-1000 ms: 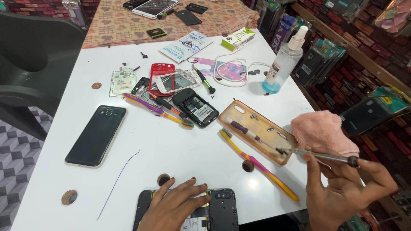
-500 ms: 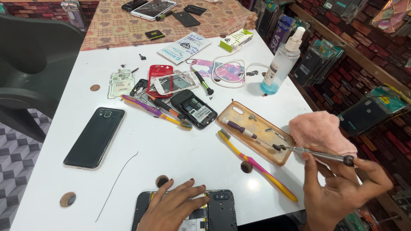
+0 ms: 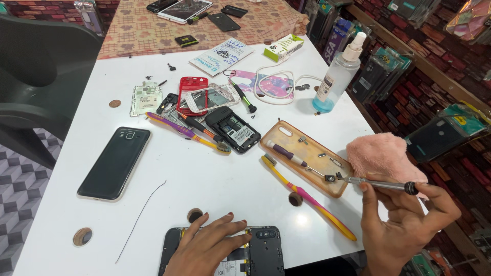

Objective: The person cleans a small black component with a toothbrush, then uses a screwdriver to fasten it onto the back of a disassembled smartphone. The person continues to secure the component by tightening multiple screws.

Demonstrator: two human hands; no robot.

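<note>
My left hand point(image 3: 207, 248) lies flat on an opened black phone point(image 3: 255, 253) at the near table edge, fingers spread. My right hand point(image 3: 404, 225) grips a slim metal screwdriver point(image 3: 376, 183), its tip reaching into a tan phone case point(image 3: 307, 156) used as a tray. Small screws and a purple-handled tool point(image 3: 289, 152) lie in that case. A yellow and pink toothbrush point(image 3: 307, 197) rests beside the case, between the two hands.
A pink cloth point(image 3: 383, 156) lies right of the case. A black phone point(image 3: 115, 162) lies face down at left. Phone parts, a red frame point(image 3: 190, 94), a purple toothbrush point(image 3: 186, 132) and a spray bottle point(image 3: 337, 76) crowd the far side. A dark chair point(image 3: 36, 76) stands at left.
My right hand has drawn the screwdriver slightly nearer and lower, its tip staying at the case's near end. The left hand remains on the opened phone.
</note>
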